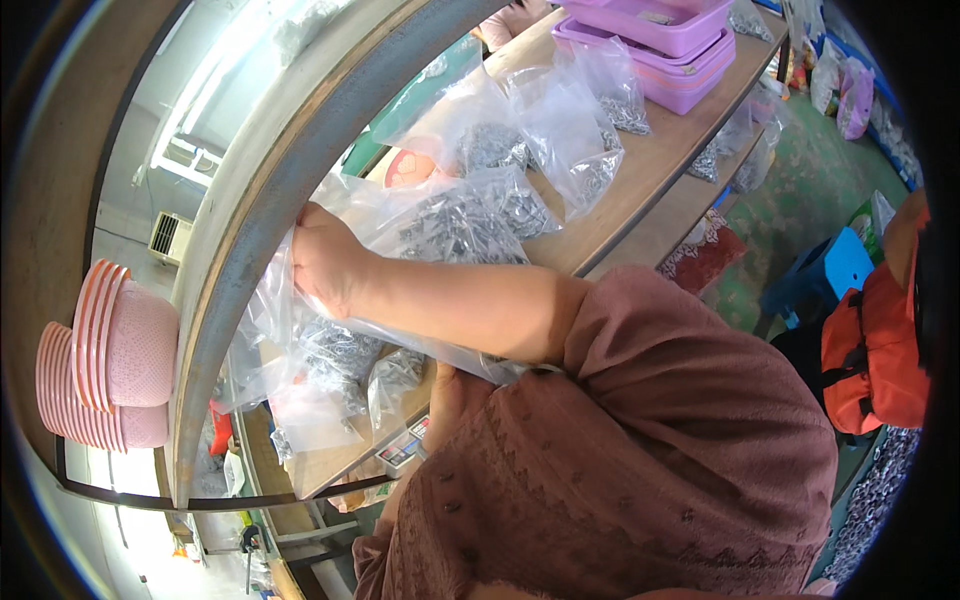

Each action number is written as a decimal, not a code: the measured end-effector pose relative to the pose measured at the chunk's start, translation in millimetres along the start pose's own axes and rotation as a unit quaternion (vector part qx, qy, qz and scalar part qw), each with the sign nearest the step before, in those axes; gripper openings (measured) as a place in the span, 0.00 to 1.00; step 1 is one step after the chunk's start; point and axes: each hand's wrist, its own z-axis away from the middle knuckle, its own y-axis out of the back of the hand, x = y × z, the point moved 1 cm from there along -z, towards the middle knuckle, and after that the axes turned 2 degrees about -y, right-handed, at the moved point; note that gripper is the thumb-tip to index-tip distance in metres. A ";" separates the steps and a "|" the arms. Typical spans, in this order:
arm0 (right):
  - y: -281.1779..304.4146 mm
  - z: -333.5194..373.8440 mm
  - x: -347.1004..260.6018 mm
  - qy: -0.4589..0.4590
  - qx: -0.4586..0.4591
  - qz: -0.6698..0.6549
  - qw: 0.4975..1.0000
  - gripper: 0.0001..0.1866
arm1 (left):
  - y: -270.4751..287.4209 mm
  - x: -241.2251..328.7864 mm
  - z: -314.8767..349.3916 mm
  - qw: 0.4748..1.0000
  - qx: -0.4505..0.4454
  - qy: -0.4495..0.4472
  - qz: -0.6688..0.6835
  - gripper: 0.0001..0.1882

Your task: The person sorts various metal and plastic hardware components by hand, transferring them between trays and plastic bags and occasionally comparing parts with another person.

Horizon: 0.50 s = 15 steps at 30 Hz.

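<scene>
My right hand [328,262] reaches across the table, fingers closed on the edge of a clear plastic bag [420,345]. The plastic runs taut from there back toward my body. Close to my chest, my left hand [452,402] is at the other end of this bag, seemingly gripping it; most of its fingers are hidden by the plastic and my brown shirt. Beyond my right forearm lies a clear bag of small grey metal-looking pieces [455,225]. Nearer, more bagged grey pieces [340,350] rest below my right hand, beside a smaller filled bag [395,378].
A curved-looking shelf edge [245,200] crosses close to my right hand, with stacked pink baskets [140,345] on it. Purple trays [680,75] and several filled bags [580,150] stand on the wooden table [640,165]. A small boxy device [403,447] sits by the table's near edge. A blue stool [820,275] stands right.
</scene>
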 end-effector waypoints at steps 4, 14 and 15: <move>22.7 -24.9 -0.4 0.027 -0.007 0.056 0.998 0.09 | 14.7 4.5 -31.2 0.999 0.003 -0.002 0.041 0.31; 79.7 -70.0 -78.0 0.179 0.014 0.318 0.931 0.08 | 28.5 31.4 -101.2 0.976 0.122 -0.146 0.107 0.26; 88.3 -78.3 -85.1 0.171 0.053 0.400 0.899 0.09 | 27.2 37.4 -104.0 0.974 0.140 -0.143 0.109 0.27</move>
